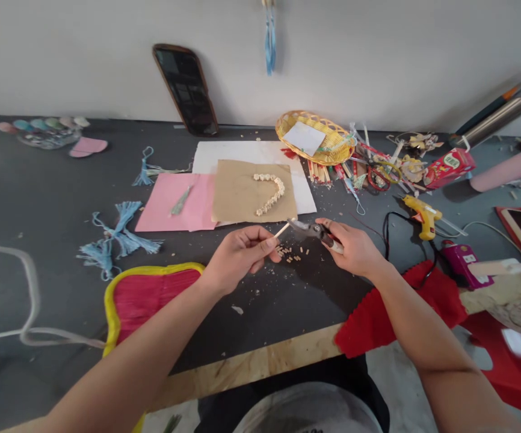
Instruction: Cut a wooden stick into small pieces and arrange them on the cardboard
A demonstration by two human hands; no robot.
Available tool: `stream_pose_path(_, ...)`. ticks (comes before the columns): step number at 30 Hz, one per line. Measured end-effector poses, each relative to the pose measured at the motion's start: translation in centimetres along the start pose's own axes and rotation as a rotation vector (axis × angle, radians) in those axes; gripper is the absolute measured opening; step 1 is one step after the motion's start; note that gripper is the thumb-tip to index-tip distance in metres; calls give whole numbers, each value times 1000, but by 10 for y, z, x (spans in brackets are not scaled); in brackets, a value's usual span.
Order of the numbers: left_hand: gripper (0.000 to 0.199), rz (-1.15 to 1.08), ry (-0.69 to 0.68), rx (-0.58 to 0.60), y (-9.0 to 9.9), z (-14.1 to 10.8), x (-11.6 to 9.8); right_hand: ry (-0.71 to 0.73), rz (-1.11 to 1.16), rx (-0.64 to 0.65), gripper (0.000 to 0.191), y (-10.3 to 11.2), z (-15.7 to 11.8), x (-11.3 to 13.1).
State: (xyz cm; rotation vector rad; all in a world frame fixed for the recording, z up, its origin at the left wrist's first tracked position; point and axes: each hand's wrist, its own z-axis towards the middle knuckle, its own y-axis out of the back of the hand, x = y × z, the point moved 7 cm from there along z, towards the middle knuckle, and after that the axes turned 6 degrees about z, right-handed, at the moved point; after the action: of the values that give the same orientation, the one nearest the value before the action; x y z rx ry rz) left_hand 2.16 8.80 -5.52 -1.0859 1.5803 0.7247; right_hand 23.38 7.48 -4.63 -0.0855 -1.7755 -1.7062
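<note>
My left hand (245, 255) pinches a thin pale wooden stick (281, 230) that points up and to the right. In my right hand (351, 246) is a pair of pruning shears (310, 230), its blades at the far end of the stick. Several short cut stick pieces (292, 255) lie scattered on the dark table under the hands. Behind them, a curved row of small pale pieces (278, 192) rests on a brown sheet (237, 192), which overlaps a pink sheet (161, 204) and a white sheet (305, 198).
A wicker basket (332, 147) stands at the back, with sticks and scissors (380, 175) nearby. To the right are a yellow glue gun (423, 216), a purple power strip (463, 261) and red felt (378, 313). Blue tassels (125, 231) lie left; a phone (186, 90) leans on the wall.
</note>
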Motion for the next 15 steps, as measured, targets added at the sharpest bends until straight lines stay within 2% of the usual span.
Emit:
stream_pose_path(4,19,168,-106,-155,3,-3,-6,-14,32,-9,54,0,1,1)
stream_pose_path(7,15,256,-133,-228,7,-6,-11,-9,37,-10,56,0,1,1)
stream_pose_path(9,15,236,-115,-204,6,-7,-11,21,46,4,56,0,2,2)
stream_pose_path(15,27,-23,22,21,-1,-5,-3,89,108,60,58,0,1,0)
